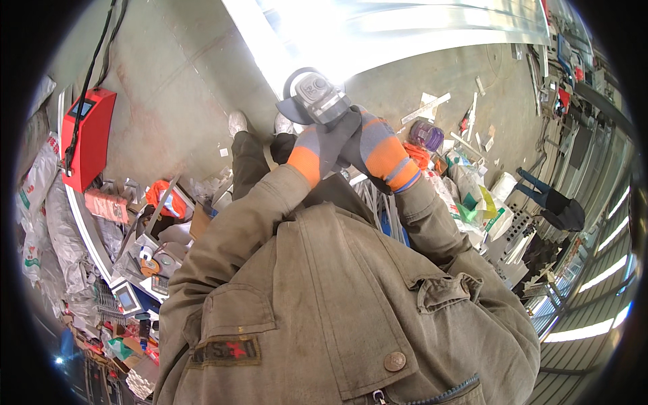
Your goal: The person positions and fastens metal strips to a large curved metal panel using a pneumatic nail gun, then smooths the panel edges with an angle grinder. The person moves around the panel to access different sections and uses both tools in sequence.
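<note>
An angle grinder [312, 96] with a grey metal head and a dark guard is raised in front of me. My left hand [317, 150], in a grey and orange work glove, wraps the tool's body from the left. My right hand [379, 150], gloved the same way, grips it from the right, the two gloves touching. The grinder's head points toward a long, bright metal sheet [432, 23] lying across the concrete floor [182, 81]. I cannot tell whether the disc touches the sheet. My olive work jacket fills the lower part of the view.
A red box-shaped machine [88, 138] with a black cable stands at the left. Sacks, tools and scrap pile up at the lower left. Metal offcuts, a purple container [426, 135] and bags lie at the right, where another person [553, 199] bends over.
</note>
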The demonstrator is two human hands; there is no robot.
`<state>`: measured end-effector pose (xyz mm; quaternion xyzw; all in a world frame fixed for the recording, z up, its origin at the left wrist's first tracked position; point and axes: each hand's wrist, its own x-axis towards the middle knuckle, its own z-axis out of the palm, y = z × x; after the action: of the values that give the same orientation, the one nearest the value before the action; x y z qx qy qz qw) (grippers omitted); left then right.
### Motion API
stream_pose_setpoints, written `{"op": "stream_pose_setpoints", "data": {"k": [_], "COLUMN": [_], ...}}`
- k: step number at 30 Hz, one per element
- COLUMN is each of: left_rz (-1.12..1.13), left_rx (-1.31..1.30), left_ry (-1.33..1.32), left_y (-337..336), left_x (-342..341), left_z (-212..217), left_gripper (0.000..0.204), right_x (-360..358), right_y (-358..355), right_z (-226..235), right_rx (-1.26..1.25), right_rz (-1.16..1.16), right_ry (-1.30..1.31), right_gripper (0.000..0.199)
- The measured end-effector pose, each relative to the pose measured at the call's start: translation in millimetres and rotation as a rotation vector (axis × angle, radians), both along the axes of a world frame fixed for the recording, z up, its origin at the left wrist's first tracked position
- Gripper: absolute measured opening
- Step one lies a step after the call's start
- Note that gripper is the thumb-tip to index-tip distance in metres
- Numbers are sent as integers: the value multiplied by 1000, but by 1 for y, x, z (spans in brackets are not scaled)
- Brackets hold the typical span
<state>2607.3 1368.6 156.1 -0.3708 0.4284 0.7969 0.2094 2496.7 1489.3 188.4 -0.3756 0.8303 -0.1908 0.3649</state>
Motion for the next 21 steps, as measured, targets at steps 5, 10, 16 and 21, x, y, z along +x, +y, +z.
{"op": "stream_pose_setpoints", "data": {"k": [5,10,16,21], "left_rz": [-20,-17,11,-69], "left_rx": [-9,-2,-46,82], "left_ry": [40,-53,130,12], "left_y": [-2,-11,-7,-4], "left_x": [0,-2,3,12], "left_z": [9,15,17,5], "left_gripper": [80,77,82,50], "right_x": [-1,-3,-2,6], "right_y": [-9,-13,-9,-2], "right_z": [5,9,11,-7], "right_rx": [271,137,280,226], "right_rz": [32,-19,29,-11], "right_ry": [-25,-52,-62,-32], "right_gripper": [41,42,45,44]}}
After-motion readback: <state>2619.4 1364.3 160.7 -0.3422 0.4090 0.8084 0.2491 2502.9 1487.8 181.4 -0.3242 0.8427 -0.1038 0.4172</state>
